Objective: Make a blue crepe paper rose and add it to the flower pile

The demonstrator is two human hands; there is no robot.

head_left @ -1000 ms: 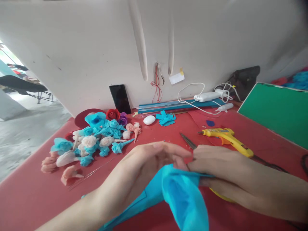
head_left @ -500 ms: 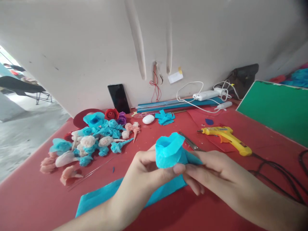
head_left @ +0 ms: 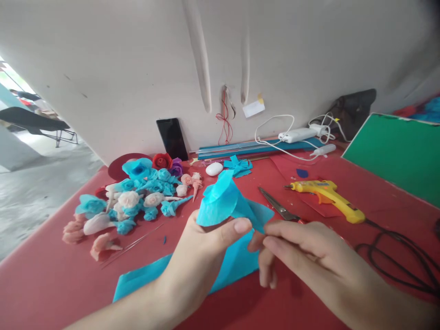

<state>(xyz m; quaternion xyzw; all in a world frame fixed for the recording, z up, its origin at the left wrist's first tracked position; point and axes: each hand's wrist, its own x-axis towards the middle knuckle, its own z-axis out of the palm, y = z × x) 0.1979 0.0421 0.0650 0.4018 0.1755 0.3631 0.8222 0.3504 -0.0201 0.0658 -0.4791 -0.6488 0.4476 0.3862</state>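
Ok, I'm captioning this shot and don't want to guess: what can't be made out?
In the head view:
Held blue paper: lower part hidden by the left hand.
Scissors: handles mostly hidden behind the right hand.
White note: any writing too small to read.
Black cord: cut off by the right edge.

The light is soft, and brightest at the far left; the wall point(head_left: 137, 68) turns dark toward the upper right corner, and fine details look smeared.
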